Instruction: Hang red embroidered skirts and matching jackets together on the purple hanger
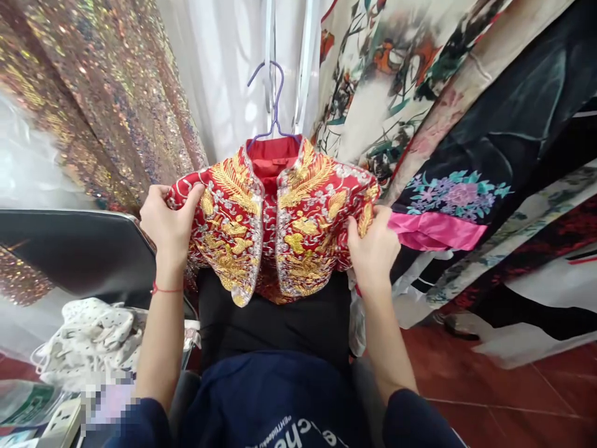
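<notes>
A short red jacket [298,242] with gold and silver embroidery hangs open at the front on a purple wire hanger [275,118], spread out in front of me. My left hand [170,221] pinches its shoulder or sleeve on the left side, thumb on top. On the opposite side my right hand [373,242] grips the other sleeve, with the fabric bunched between thumb and fingers. The jacket's lower edge lies over black cloth [275,323] at my lap. Most fingertips of both hands are hidden behind the fabric.
Sequined fabric [116,81] hangs at the left, above a black chair back [74,249]. White dotted cloth [88,336] is piled below, near a power strip [63,423]. Several garments, including a dark floral one [466,193], hang close on the right over red floor tiles [504,398].
</notes>
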Demonstrator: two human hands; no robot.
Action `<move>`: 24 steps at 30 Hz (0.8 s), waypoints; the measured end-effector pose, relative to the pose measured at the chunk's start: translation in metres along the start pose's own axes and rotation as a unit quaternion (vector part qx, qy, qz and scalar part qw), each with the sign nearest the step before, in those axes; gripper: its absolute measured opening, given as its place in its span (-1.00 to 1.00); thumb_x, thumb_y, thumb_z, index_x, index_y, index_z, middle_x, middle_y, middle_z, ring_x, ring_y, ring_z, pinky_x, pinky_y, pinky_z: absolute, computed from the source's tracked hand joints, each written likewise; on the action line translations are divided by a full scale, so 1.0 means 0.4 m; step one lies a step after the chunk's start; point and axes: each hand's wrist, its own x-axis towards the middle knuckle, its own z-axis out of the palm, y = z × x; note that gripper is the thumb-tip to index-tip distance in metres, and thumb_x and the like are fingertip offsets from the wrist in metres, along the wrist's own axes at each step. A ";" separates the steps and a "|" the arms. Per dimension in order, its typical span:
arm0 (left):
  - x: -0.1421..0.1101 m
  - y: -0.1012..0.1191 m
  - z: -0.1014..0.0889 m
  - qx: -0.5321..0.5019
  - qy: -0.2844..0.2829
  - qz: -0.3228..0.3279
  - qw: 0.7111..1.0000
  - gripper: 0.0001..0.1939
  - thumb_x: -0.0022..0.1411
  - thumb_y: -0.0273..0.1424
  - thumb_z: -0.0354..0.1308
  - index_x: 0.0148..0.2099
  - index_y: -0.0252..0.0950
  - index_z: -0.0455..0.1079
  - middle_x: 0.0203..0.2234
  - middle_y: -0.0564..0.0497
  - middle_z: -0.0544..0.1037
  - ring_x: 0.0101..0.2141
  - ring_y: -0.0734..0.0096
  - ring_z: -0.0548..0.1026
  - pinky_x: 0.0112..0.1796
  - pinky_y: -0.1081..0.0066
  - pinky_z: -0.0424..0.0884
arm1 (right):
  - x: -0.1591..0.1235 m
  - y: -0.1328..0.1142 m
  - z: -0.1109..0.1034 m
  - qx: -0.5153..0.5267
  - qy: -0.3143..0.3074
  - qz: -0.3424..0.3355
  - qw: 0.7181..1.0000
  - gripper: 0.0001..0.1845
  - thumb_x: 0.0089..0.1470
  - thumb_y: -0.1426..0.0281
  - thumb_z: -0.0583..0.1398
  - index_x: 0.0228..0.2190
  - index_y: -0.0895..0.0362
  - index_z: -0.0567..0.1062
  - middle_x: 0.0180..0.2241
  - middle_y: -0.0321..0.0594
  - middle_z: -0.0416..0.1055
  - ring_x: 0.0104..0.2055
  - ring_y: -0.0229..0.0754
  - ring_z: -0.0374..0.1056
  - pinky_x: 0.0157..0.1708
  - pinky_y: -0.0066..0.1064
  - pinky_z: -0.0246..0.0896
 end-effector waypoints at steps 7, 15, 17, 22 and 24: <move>-0.035 -0.018 0.072 -0.022 -0.036 0.045 0.998 -0.39 0.26 0.05 0.15 0.13 -0.31 0.29 0.06 -0.32 0.43 0.13 -0.15 0.40 0.15 -0.05 0.30 | -0.016 0.035 0.100 0.024 -0.114 -0.187 0.975 -0.40 0.13 0.40 0.12 0.20 0.22 0.22 0.20 0.33 0.24 0.13 0.29 0.35 0.00 0.08 0.30; -0.213 -0.093 0.250 -0.077 -0.088 0.143 0.983 -0.22 0.16 0.05 0.26 0.20 -0.39 0.18 0.15 -0.43 0.28 0.24 -0.19 0.24 0.24 0.02 0.18 | -0.119 -0.078 0.234 0.032 -0.054 -0.105 0.992 -0.56 0.30 0.21 -0.02 -0.01 0.26 0.42 0.11 0.38 0.30 0.18 0.33 0.20 0.09 0.17 0.11; -0.251 -0.095 0.296 -0.076 -0.129 0.144 0.978 -0.32 0.17 0.04 0.25 0.10 -0.38 0.24 0.03 -0.39 0.36 0.15 -0.15 0.33 0.16 0.07 0.27 | -0.116 -0.127 0.264 0.070 -0.110 -0.137 0.982 -0.48 0.32 0.09 -0.05 -0.10 0.24 0.46 -0.04 0.29 0.39 0.05 0.25 0.30 0.03 0.05 0.21; -0.199 -0.098 0.397 -0.049 -0.159 0.125 0.978 -0.67 0.31 -0.10 0.13 -0.14 -0.28 0.31 -0.18 -0.24 0.48 -0.09 0.01 0.47 -0.08 0.21 0.35 | -0.029 -0.234 0.339 0.086 -0.203 -0.088 0.971 -0.42 0.29 0.01 0.05 -0.15 0.32 0.49 -0.20 0.32 0.46 -0.08 0.27 0.43 -0.07 0.02 0.27; -0.152 -0.088 0.413 -0.051 -0.185 0.141 0.971 -0.76 0.35 -0.17 0.08 -0.22 -0.25 0.32 -0.30 -0.16 0.51 -0.21 0.11 0.51 -0.15 0.26 0.34 | 0.015 -0.258 0.359 0.084 -0.202 -0.071 0.973 -0.54 0.29 0.11 0.10 -0.22 0.30 0.52 -0.25 0.26 0.48 -0.08 0.25 0.46 -0.07 0.00 0.27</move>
